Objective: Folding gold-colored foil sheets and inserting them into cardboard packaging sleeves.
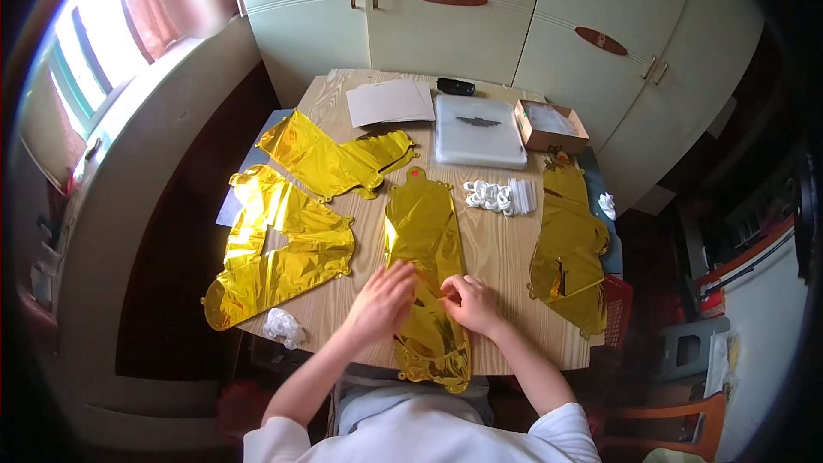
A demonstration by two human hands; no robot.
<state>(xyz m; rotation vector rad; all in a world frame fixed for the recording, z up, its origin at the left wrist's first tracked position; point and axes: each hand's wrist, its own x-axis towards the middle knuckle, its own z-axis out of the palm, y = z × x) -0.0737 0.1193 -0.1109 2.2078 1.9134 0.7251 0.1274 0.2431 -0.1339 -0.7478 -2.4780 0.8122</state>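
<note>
A flat, uninflated gold foil balloon (pixel 420 227) lies lengthwise in front of me, its lower end near the table's front edge. Over its left edge my left hand (pixel 384 300) is spread, fingers stretched out and slightly blurred. My right hand (pixel 471 303) has its fingers curled in a pinch at the balloon's right side, gripping the foil. Three more flat gold balloons lie around: one with a cut-out middle (pixel 321 249) at the left, an angled one (pixel 321 154) at the far left, and another (pixel 570 240) along the right edge.
White ribbon coils (pixel 487 197) lie beside clear straws (pixel 523 195). Behind stand a stack of clear plastic packaging (pixel 471 141), white sheets (pixel 390 103), a black object (pixel 455 87) and an open box (pixel 557 141). Crumpled white tissue (pixel 284 328) sits at the front left of the wooden table (pixel 506 334).
</note>
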